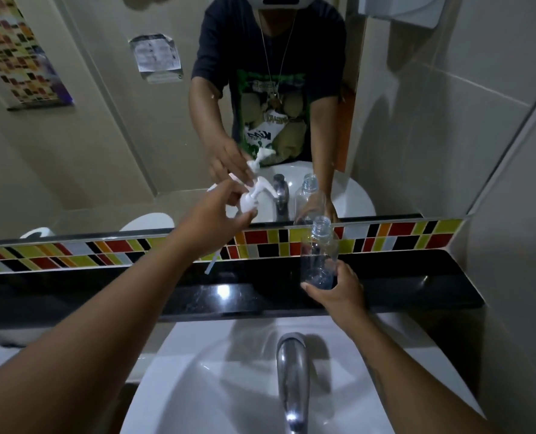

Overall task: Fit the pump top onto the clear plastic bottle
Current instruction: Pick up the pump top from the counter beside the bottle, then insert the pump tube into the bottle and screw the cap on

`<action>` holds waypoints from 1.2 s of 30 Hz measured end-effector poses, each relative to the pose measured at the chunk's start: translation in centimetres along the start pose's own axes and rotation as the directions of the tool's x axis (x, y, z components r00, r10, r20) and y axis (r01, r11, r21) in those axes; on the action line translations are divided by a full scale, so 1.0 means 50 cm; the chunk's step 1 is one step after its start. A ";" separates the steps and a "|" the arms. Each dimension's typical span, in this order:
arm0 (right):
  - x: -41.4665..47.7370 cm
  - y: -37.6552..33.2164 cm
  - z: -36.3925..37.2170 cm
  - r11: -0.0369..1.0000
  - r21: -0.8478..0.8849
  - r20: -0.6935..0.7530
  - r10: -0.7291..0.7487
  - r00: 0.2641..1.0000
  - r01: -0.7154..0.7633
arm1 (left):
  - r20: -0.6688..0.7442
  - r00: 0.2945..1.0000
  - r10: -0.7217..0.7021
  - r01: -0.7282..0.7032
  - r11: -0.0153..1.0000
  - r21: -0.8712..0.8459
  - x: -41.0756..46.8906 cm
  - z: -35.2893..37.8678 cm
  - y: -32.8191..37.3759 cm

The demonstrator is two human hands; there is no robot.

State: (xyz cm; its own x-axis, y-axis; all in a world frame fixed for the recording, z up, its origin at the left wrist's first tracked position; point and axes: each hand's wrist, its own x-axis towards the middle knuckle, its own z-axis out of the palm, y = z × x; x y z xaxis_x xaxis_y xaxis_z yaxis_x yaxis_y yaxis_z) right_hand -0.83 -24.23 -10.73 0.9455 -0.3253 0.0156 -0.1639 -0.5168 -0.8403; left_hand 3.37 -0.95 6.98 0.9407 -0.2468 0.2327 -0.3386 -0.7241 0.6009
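The right hand (pixel 338 292) wraps the base of the clear plastic bottle (pixel 320 252), upright on the black ledge (pixel 417 283), empty, neck open. The left hand (pixel 219 214) pinches the white pump top (pixel 251 202) up by the mirror (pixel 104 151), well left of the bottle.

One wide-angle head camera looks forward and steeply down from close above the white ceramic washbasin (pixel 204 364), facing the wall mirror (pixel 104 136) behind it, with the glossy black stone worktop (pixel 417 286) between them.
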 end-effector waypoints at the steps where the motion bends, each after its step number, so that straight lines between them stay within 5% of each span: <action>1: 0.001 0.000 0.000 1.000 0.002 0.003 0.006 1.000 -0.006 | -0.024 1.000 0.008 -0.009 0.999 -0.040 0.002 -0.014 0.013; 11: 0.004 0.001 -0.001 0.999 -0.043 0.041 -0.006 0.999 0.008 | -0.148 0.988 -0.043 -0.041 0.850 -0.525 0.003 -0.060 0.105; 19: 0.000 -0.003 -0.005 0.999 -0.028 0.033 -0.018 0.999 0.019 | -0.225 0.971 -0.087 -0.084 0.751 -0.655 0.016 -0.078 0.132; 36: 0.000 0.009 0.000 0.999 -0.017 0.026 -0.049 0.998 0.050 | -0.135 0.991 -0.017 -0.077 0.747 -0.660 0.042 -0.021 0.142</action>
State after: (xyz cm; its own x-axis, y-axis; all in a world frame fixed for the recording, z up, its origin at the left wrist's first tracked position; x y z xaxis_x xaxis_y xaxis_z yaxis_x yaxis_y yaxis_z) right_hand -0.87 -24.46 -11.11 0.9594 -0.2787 0.0426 -0.1218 -0.5459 -0.8290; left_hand 2.93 -5.92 12.53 0.9352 -0.1454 0.3230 -0.3384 -0.0971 0.9360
